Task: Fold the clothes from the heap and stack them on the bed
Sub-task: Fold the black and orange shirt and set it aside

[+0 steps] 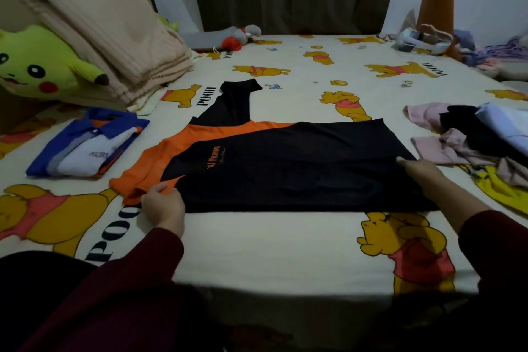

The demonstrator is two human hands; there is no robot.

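Black shirt with orange shoulders and collar (285, 163) lies flat on cartoon-print bed sheet (271, 251), long axis left-right between grips. Left hand (164, 204) pinches orange shoulder end; right hand (425, 177) grips hem corner (fingers partly hidden). Free sleeve points away from both hands.

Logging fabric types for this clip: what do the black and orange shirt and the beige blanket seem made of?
Black and orange shirt: probably smooth, thin synthetic knit, lying flat with a faint sheen. Beige blanket: likely soft plush or fleece, thick, matte, with ribbed lines across its folds.
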